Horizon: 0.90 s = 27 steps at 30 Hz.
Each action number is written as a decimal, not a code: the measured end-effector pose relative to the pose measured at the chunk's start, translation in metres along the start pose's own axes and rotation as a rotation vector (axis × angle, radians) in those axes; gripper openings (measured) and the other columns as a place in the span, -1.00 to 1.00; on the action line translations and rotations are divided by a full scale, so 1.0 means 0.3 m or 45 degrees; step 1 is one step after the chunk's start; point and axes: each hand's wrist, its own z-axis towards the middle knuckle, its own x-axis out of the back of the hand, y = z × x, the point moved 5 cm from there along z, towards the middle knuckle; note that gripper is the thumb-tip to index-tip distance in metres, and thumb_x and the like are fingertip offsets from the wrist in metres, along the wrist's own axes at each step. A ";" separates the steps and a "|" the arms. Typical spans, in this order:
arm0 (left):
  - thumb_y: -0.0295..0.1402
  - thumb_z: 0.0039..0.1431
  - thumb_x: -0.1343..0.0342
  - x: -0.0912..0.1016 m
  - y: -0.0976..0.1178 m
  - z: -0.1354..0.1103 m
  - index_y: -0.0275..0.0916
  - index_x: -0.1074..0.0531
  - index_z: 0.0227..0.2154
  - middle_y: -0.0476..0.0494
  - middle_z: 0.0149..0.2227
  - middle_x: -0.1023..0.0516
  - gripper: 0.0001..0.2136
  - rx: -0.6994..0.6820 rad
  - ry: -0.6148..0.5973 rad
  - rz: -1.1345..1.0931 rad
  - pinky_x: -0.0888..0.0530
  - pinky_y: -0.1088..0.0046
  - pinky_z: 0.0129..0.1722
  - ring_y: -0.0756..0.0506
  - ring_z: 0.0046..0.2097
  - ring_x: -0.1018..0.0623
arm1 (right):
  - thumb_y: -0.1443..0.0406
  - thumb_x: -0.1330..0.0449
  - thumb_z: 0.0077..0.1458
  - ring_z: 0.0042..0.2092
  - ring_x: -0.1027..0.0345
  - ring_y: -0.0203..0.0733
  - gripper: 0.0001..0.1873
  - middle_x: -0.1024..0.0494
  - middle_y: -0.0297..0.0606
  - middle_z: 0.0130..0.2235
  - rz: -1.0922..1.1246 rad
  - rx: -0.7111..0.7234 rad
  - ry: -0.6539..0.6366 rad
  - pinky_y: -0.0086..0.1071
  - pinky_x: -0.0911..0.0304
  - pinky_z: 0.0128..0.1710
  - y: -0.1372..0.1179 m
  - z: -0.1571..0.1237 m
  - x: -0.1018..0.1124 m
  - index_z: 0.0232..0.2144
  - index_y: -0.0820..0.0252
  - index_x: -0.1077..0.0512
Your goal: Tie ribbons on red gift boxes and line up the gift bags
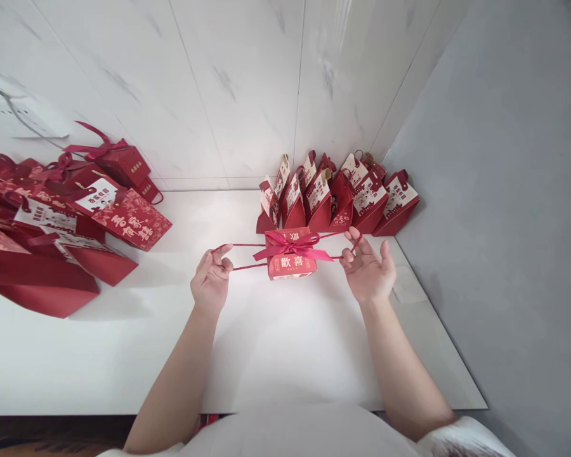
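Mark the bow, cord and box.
bow (292, 244): head view, on its centre knot.
cord (250, 266): head view, on the lower strand left of the box.
box (292, 266): head view, on its front face.

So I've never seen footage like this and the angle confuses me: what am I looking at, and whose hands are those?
This is a single picture from a camera worn on a person's head. It looks forward and down, so the two bare arms coming up from the bottom are the wearer's own. Between the hands, over the white table, is a small red gift box with a ribbon bow. Its red cord handles stretch out sideways. The left hand pinches one loop. The right hand, fingers loosely spread, has the other hooked over its fingers. A row of small red gift bags stands against the wall behind. A pile of larger red gift bags lies at the left.
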 end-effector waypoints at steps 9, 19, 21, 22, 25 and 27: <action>-0.17 0.09 -0.20 0.062 -0.094 0.030 -0.26 -0.38 -0.47 -0.19 -0.14 -0.62 -0.76 0.287 0.113 0.188 -0.43 0.48 -0.34 0.01 -0.38 -0.54 | -0.09 0.00 0.18 -0.22 -0.43 -0.20 -0.50 -0.40 -0.25 0.23 0.020 -0.202 -0.010 -0.38 -0.26 -0.44 0.152 0.057 0.019 -0.04 0.00 -0.48; -0.24 0.02 -0.26 0.033 -0.196 0.025 -0.03 -0.35 0.14 -0.21 0.29 -0.30 -0.44 0.105 -0.188 0.749 -0.34 0.03 0.20 -0.29 0.31 -0.30 | 0.05 -0.14 0.19 0.31 -0.13 -0.03 -0.54 -0.28 -0.15 0.29 -0.640 0.193 0.057 -0.04 -0.08 0.28 0.214 -0.012 -0.042 0.09 0.05 -0.34; -0.20 0.03 -0.26 -0.009 -0.232 0.004 -0.06 -0.29 0.21 -0.27 0.25 -0.36 -0.37 0.166 -0.370 0.643 -0.36 -0.02 0.19 -0.31 0.25 -0.38 | 0.06 -0.12 0.21 0.30 -0.15 0.00 -0.53 -0.32 -0.14 0.27 -0.649 0.155 -0.085 -0.04 -0.05 0.30 0.228 -0.039 -0.090 0.11 0.08 -0.35; -0.19 0.04 -0.25 -0.025 -0.248 -0.008 -0.08 -0.27 0.23 -0.29 0.23 -0.39 -0.35 0.212 -0.444 0.607 -0.38 -0.02 0.17 -0.32 0.21 -0.43 | 0.06 -0.12 0.21 0.27 -0.20 0.01 -0.52 -0.37 -0.14 0.24 -0.637 0.110 -0.141 -0.04 -0.06 0.29 0.241 -0.049 -0.108 0.12 0.09 -0.35; -0.23 -0.02 -0.32 -0.038 -0.266 -0.028 -0.04 -0.23 0.26 -0.29 0.27 -0.32 -0.27 0.295 -0.498 0.627 -0.47 0.05 0.07 -0.29 0.12 -0.51 | 0.07 -0.17 0.17 0.18 -0.31 0.05 -0.46 -0.46 -0.15 0.15 -0.642 0.022 -0.224 -0.02 -0.12 0.25 0.273 -0.063 -0.134 0.16 0.10 -0.31; -0.26 -0.05 -0.35 -0.030 -0.259 -0.030 0.06 -0.17 0.27 -0.25 0.36 -0.14 -0.21 0.356 -0.454 0.631 -0.54 0.12 -0.05 -0.24 0.06 -0.54 | 0.09 -0.22 0.13 0.16 -0.33 0.05 -0.39 -0.46 -0.17 0.15 -0.656 0.014 -0.248 -0.02 -0.14 0.24 0.282 -0.061 -0.134 0.19 0.09 -0.27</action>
